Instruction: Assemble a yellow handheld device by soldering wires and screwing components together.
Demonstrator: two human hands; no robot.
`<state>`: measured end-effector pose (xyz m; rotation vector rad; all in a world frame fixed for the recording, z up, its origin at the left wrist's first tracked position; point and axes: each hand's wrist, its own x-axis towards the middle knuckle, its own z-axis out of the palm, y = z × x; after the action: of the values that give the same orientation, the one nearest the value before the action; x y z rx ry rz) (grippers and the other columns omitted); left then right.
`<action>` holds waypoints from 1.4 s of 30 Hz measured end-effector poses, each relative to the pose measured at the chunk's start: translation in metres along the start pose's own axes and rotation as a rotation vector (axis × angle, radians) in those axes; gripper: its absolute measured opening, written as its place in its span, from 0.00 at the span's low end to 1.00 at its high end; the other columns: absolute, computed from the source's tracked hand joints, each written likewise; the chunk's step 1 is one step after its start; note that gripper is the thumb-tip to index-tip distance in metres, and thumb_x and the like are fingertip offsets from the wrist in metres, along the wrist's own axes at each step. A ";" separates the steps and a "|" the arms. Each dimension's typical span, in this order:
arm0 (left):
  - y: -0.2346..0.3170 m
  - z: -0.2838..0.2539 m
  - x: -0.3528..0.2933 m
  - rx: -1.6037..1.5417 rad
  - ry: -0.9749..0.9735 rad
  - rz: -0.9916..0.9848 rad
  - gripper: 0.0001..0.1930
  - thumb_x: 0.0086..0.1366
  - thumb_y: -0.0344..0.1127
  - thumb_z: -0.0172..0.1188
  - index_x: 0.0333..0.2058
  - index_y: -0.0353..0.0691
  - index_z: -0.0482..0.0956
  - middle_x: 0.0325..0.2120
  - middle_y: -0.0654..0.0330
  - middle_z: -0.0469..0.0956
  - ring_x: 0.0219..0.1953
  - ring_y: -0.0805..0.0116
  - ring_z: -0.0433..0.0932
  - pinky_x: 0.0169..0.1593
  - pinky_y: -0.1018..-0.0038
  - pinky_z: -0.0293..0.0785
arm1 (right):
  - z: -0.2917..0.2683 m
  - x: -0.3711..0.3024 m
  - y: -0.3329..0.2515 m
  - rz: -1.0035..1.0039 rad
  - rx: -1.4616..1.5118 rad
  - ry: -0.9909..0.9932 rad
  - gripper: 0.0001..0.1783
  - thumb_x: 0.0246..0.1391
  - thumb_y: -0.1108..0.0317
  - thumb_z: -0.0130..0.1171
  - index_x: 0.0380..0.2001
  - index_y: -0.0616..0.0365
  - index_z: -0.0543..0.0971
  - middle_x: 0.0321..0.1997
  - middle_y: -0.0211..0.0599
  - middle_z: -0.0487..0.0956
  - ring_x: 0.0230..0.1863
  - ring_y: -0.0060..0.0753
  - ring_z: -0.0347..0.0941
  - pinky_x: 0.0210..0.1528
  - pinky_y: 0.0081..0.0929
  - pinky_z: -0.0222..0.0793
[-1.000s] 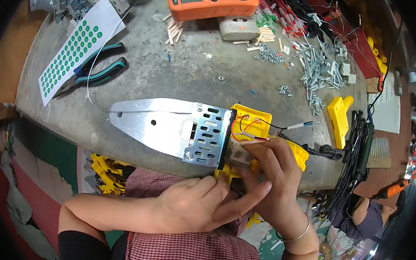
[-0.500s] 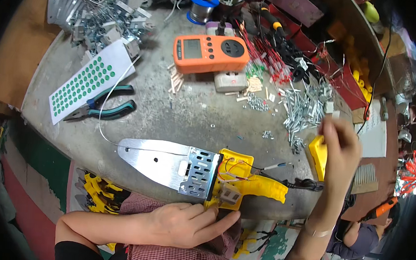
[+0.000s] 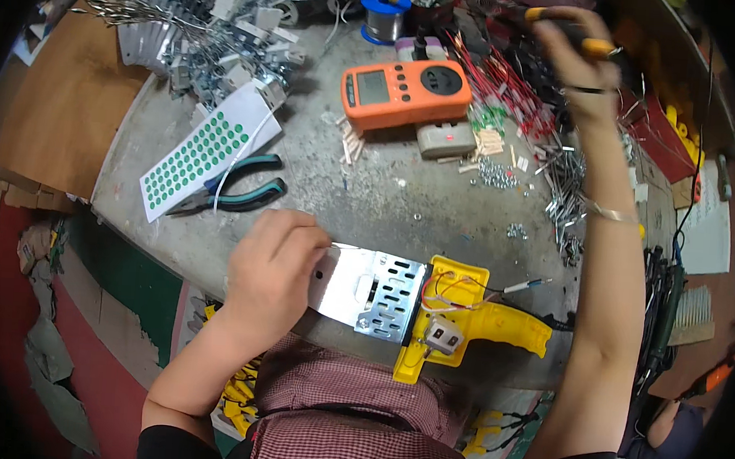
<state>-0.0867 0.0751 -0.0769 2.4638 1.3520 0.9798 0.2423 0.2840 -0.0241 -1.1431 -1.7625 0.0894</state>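
My left hand (image 3: 272, 278) is curled over the tip of a shiny metal plate (image 3: 343, 287), its fingertips pinched at the upper edge on a thin white wire (image 3: 238, 164). Fixed to the plate's right end is an open yellow plastic housing (image 3: 507, 320) with a handle; loose wires and a small grey switch block (image 3: 443, 336) show in it. Away at the far right, my right hand (image 3: 575, 61) is raised and closed round a tool with a black-and-yellow handle (image 3: 597, 47). Some blur hides that tool's exact kind.
Pliers (image 3: 247, 195) lie on a sheet of green round stickers (image 3: 195, 164). An orange meter (image 3: 405, 93) stands at the back, near a solder spool (image 3: 385, 18). Metal pins (image 3: 565, 191) and small nuts (image 3: 497, 174) are scattered to the right; metal parts (image 3: 228, 36) pile up far left.
My left hand has moved from the housing's near edge to the plate's tip. My right hand has reached far back and taken hold of the black-and-yellow tool. The view has shifted.
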 end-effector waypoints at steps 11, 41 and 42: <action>0.051 -0.008 0.010 -0.284 -0.143 0.189 0.11 0.44 0.22 0.67 0.30 0.37 0.80 0.25 0.59 0.75 0.26 0.61 0.75 0.27 0.70 0.70 | -0.107 -0.203 -0.138 0.657 0.787 0.383 0.16 0.65 0.54 0.47 0.31 0.57 0.68 0.16 0.29 0.68 0.08 0.12 0.51 0.11 0.13 0.46; 0.056 0.004 0.019 -0.325 -0.102 0.238 0.18 0.46 0.20 0.66 0.37 0.35 0.73 0.24 0.56 0.72 0.26 0.58 0.76 0.29 0.67 0.72 | -0.084 -0.213 -0.142 0.721 0.636 0.347 0.16 0.63 0.57 0.50 0.32 0.60 0.70 0.21 0.31 0.69 0.11 0.13 0.59 0.13 0.11 0.53; 0.056 0.004 0.019 -0.325 -0.101 0.238 0.18 0.46 0.20 0.66 0.37 0.35 0.73 0.24 0.56 0.72 0.26 0.58 0.76 0.29 0.67 0.72 | -0.083 -0.213 -0.143 0.720 0.635 0.346 0.16 0.63 0.57 0.50 0.32 0.60 0.70 0.21 0.31 0.69 0.11 0.13 0.59 0.13 0.11 0.53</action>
<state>-0.0384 0.0584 -0.0464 2.4177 0.8070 1.0143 0.2258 0.0166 -0.0539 -1.1605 -0.8487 0.7765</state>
